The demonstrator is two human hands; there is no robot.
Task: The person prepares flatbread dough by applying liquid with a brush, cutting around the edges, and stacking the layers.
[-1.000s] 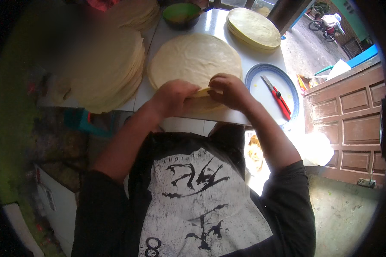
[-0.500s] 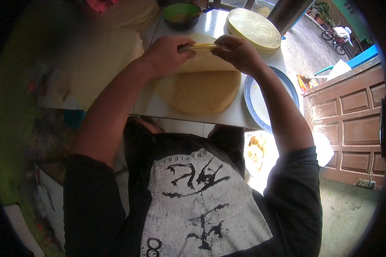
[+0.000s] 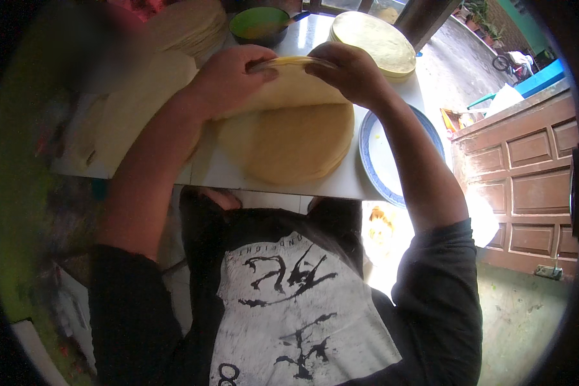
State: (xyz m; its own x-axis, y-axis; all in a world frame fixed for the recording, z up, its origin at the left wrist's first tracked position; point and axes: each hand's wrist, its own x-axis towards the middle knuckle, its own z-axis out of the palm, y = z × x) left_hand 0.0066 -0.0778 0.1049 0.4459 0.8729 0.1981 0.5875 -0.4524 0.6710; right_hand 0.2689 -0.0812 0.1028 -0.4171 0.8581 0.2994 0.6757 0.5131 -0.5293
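My left hand (image 3: 235, 80) and my right hand (image 3: 344, 71) are closed on the raised edge of several thin, round, pale dough sheets (image 3: 283, 90), thumbs beneath and fingers over it. Their front part is lifted back, exposing the golden face of the round stack (image 3: 289, 145) lying below on the white tiled table (image 3: 222, 177). Right of that stack is a white plate with a blue rim (image 3: 376, 170), partly covered by my right forearm. Left of my left hand lie more wide, pale sheets (image 3: 138, 96).
Behind stand a green-and-black bowl (image 3: 254, 26) with a handled utensil, a stack of pale rounds (image 3: 373, 38) at back right, and another stack (image 3: 186, 22) at back left. A brown wooden door (image 3: 527, 180) is at right, a bicycle or motorbike (image 3: 508, 63) outside beyond it.
Both hands have moved up and away from me with the sheets' edge, folding them back and exposing the stack beneath. The red knife seen earlier on the plate is now hidden by my forearm.
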